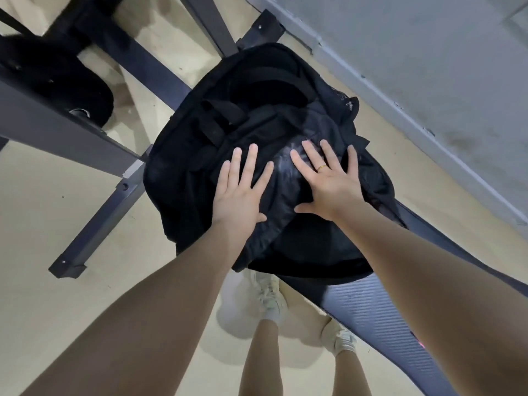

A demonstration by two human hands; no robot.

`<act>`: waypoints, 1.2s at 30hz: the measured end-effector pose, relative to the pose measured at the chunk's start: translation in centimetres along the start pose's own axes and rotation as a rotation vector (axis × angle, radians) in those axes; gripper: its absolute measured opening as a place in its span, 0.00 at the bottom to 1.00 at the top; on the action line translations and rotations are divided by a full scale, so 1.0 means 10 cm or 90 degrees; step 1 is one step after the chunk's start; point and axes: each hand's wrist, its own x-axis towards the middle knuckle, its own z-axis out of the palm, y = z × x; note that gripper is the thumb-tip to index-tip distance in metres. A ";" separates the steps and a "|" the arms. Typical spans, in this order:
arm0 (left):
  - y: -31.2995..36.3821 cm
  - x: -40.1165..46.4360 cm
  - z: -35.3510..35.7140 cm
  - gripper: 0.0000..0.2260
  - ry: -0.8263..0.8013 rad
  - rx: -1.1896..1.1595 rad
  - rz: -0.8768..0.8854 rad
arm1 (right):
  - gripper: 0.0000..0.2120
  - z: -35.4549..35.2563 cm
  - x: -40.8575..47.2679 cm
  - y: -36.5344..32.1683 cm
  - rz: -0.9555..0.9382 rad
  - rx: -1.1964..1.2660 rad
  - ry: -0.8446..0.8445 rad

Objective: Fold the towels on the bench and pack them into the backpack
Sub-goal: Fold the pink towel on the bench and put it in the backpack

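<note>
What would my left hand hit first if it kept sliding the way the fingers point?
Likely the black webbing strap on top of the backpack. The left hand lies flat with its fingers aimed up toward it, though depth is hard to judge.

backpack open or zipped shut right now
Cannot tell. Both hands, left and right, lie flat with fingers spread on the black backpack, covering its top; no zip line or towel shows.
</note>
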 end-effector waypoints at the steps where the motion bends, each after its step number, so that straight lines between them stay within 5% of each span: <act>1: 0.02 0.01 0.01 0.44 -0.003 0.001 -0.010 | 0.49 -0.01 0.00 -0.03 0.002 -0.018 0.010; 8: 0.23 -0.21 -0.22 0.40 -0.031 0.012 -0.071 | 0.20 -0.01 -0.67 0.18 -0.056 0.141 0.126; 11: 0.46 -0.44 -0.30 0.35 -0.022 0.024 -0.073 | 0.18 0.24 -1.26 0.51 -0.043 0.184 0.173; 17: 1.26 -0.72 -0.40 0.31 0.012 -0.033 -0.016 | 0.15 0.89 -2.16 1.27 0.052 0.177 0.104; 20: 1.56 -0.79 -0.38 0.31 0.006 -0.010 -0.019 | 0.26 1.16 -2.45 1.53 0.150 0.156 -0.030; 25: 1.60 -0.79 -0.39 0.30 0.108 0.096 -0.081 | 0.34 1.59 -2.66 1.71 0.197 0.125 -0.103; 28: 1.45 -0.74 -0.45 0.36 0.085 0.110 -0.139 | 0.26 1.65 -2.58 1.68 0.258 0.211 -0.071; 36: 1.11 -0.72 -0.60 0.36 -0.020 0.090 -0.163 | 0.05 0.67 -2.26 1.11 -0.088 0.611 -0.041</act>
